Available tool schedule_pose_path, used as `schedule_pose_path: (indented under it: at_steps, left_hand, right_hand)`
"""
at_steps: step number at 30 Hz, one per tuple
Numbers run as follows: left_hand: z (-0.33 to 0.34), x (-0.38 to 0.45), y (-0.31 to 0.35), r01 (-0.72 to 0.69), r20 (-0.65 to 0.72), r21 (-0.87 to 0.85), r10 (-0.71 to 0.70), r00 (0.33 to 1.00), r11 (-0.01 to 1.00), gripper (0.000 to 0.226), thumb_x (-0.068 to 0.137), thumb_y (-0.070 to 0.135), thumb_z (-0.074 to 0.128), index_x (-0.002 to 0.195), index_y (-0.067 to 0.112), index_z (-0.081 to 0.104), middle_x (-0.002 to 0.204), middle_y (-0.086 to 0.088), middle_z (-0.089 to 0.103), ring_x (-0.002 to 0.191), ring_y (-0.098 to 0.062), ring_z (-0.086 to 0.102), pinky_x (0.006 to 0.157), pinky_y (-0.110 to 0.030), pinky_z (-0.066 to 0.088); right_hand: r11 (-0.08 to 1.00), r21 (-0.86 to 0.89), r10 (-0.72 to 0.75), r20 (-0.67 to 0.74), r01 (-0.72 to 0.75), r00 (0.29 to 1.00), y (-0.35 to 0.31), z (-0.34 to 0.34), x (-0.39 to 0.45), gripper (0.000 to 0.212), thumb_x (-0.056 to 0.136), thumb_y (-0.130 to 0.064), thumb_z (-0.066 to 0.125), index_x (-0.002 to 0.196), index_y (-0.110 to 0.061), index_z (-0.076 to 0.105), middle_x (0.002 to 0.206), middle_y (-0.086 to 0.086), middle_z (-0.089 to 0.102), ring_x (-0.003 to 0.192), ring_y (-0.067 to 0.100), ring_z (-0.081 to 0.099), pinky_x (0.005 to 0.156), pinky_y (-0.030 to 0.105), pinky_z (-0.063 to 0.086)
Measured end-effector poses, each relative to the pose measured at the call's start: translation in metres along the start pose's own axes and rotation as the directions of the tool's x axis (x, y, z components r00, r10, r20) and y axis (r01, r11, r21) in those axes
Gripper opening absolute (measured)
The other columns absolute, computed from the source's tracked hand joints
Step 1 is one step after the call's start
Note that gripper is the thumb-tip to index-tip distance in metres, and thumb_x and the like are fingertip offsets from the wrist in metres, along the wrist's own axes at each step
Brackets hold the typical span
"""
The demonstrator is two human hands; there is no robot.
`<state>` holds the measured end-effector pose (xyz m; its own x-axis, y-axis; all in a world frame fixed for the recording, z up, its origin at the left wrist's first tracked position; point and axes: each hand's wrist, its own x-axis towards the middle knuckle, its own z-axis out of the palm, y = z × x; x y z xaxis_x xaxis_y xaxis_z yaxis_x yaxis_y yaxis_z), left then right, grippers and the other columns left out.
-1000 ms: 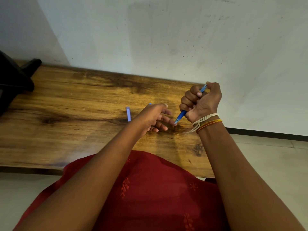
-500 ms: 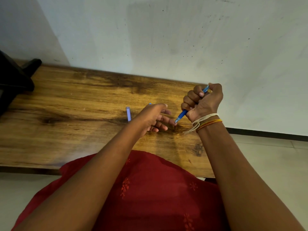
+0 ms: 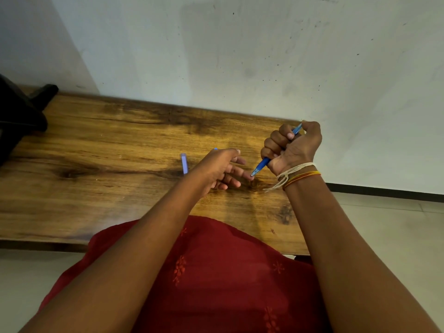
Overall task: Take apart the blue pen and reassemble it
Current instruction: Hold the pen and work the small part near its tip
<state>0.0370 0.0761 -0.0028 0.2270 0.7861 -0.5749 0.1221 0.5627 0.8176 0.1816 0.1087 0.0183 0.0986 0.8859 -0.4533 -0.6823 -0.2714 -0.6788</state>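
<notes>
My right hand [image 3: 292,147] is a fist around the blue pen [image 3: 260,166], thumb on its top end near the table's far right corner. The pen slants down to the left, and its tip touches a fingertip of my left hand [image 3: 222,169]. That hand hovers just above the wooden table [image 3: 108,169] with fingers apart and nothing in it. A pale blue pen part [image 3: 184,163] lies on the table just left of my left hand. A small blue bit [image 3: 215,149] peeks out behind the left hand's knuckles; what it is I cannot tell.
A white wall rises directly behind the table. A black object [image 3: 21,116] sits on the table's far left end. The table's right edge [image 3: 296,212] runs just under my right wrist, with tiled floor beyond. My red garment [image 3: 204,272] covers the near edge.
My right hand has shifted slightly to the right and down with the pen. The left hand and the pale blue part have stayed in place.
</notes>
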Motion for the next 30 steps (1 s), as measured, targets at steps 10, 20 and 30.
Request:
schedule_pose_path:
  at_steps: [10,20,30]
  left_hand:
    - [0.0016,-0.0006,0.0003,-0.002,-0.006,0.007,0.002,1.000,1.000,0.040,0.100,0.034,0.032,0.117,0.009,0.058,0.088,-0.006,0.074,0.058,-0.014,0.056,0.051,-0.024,0.034]
    - [0.0009,-0.0003,0.0000,-0.008,-0.006,0.007,0.008,1.000,1.000,0.040,0.100,0.033,0.032,0.119,0.008,0.058,0.092,-0.008,0.074,0.057,-0.014,0.056,0.050,-0.024,0.034]
    - [0.0010,0.0009,-0.0005,0.000,-0.007,0.011,0.000,1.000,1.000,0.040,0.100,0.034,0.032,0.117,0.010,0.058,0.088,-0.006,0.074,0.056,-0.013,0.057,0.050,-0.023,0.034]
  right_hand:
    - [0.998,-0.055,-0.013,0.025,0.014,1.000,0.0019,0.0001,0.0004,0.047,0.085,-0.045,0.029,0.046,-0.018,0.029,0.041,-0.006,0.017,0.041,0.011,0.011,0.044,0.019,0.012]
    - [0.997,-0.077,-0.022,0.044,0.025,0.999,0.0019,-0.0004,0.0015,0.045,0.084,-0.043,0.029,0.047,-0.019,0.029,0.042,-0.006,0.016,0.042,0.011,0.010,0.045,0.020,0.012]
    - [0.992,-0.114,-0.039,0.067,0.046,0.997,0.0020,0.0009,0.0004,0.048,0.087,-0.043,0.028,0.046,-0.018,0.030,0.042,-0.006,0.017,0.040,0.011,0.011,0.045,0.019,0.013]
